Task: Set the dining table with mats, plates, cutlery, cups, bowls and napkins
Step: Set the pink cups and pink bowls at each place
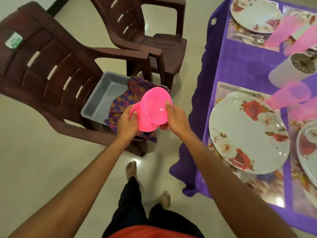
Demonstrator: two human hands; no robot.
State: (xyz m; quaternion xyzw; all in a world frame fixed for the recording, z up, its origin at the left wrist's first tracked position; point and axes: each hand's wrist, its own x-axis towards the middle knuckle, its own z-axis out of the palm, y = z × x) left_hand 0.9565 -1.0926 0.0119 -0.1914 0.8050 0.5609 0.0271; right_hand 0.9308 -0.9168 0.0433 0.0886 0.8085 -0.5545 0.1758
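Bare feet [131,170] stand on the pale floor, and both arms reach forward over the front edge of the seat of a brown plastic chair [51,66]. The left hand [127,123] grips the lower pink bowl [144,125], thumb curled over its rim. The right hand [176,121] grips the upper pink bowl [157,105], thumb on its rim, tilted up and partly lifted out of the lower one. Both bowls are in the air above the seat, where a grey tray [103,98] holds checked napkins [123,100] that spill over its near side. A second chair [145,31] stands behind. To the right, the table under a purple cloth [240,66] carries a floral plate [247,133] on a place mat [267,189] by the edge nearest the chairs, a knife [240,91] beyond the plate, and pink cups [288,97] further in. A white pot [289,71] and another floral plate [253,14] lie towards the far end.
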